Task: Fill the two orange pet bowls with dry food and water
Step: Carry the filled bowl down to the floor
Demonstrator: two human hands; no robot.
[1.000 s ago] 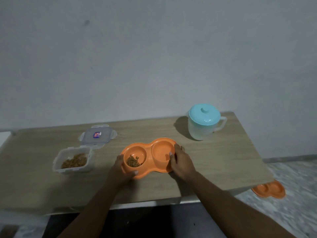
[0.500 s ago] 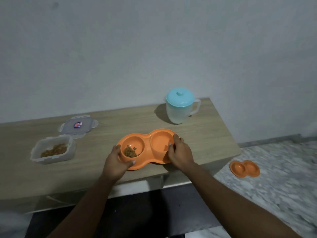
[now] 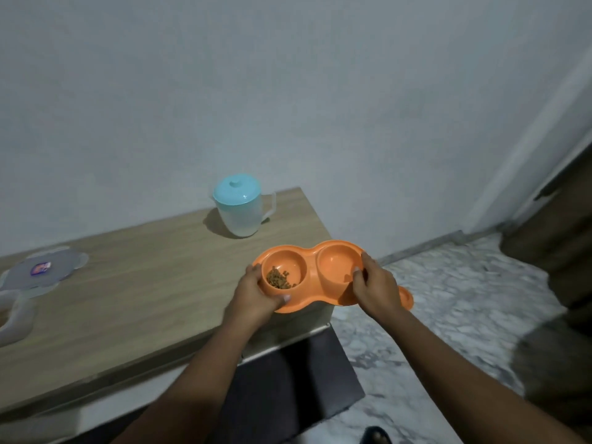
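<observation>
Holding bowl (image 3: 310, 270) endwise, we find its long axis L-R: L hand (image 3: 254, 296) grips food (image 3: 279, 278) end, R hand (image 3: 375, 288) grips other.

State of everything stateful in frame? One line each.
Orange double bowl: held at both ends, roughly level, overhanging the table edge.
Left compartment: some dry food.
Right compartment: no food; water unclear.
Left hand: grips the bowl's left end.
Right hand: grips its right end.
Jug: upright, blue lid on.
Container lid: off, flat on table.
Food container: open, mostly cropped.
</observation>
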